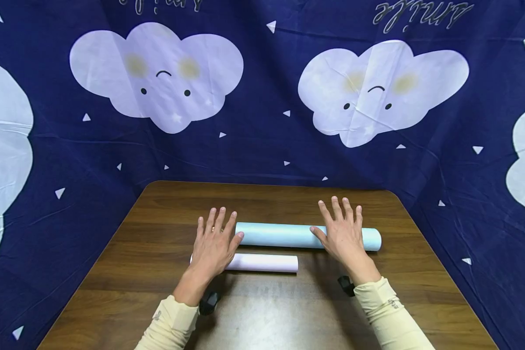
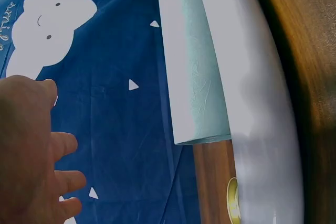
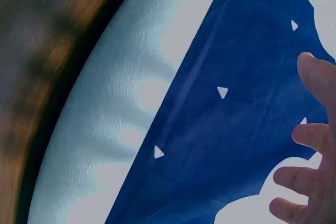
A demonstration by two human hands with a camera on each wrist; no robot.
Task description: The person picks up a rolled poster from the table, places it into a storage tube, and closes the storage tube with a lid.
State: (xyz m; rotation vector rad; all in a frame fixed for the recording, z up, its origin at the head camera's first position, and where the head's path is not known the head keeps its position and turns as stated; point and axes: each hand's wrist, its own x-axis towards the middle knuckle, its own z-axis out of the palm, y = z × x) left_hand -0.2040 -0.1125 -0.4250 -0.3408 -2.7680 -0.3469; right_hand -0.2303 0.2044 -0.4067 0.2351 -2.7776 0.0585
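Resting flat with its fingers (image 1: 338,209) spread and straight, the right hand (image 1: 343,238) presses the right part of the pale blue roll (image 1: 280,235), which lies lengthwise on the wooden surface (image 1: 157,253). The left hand (image 1: 213,245), fingers also straight and splayed, covers the left end of the pink roll (image 1: 264,263), just in front of the blue roll; its thumb touches the blue roll's left end.

Flat left hand (image 1: 213,244) and right hand (image 1: 343,232) over pale-blue roll (image 1: 284,235), wooden table (image 1: 262,311).
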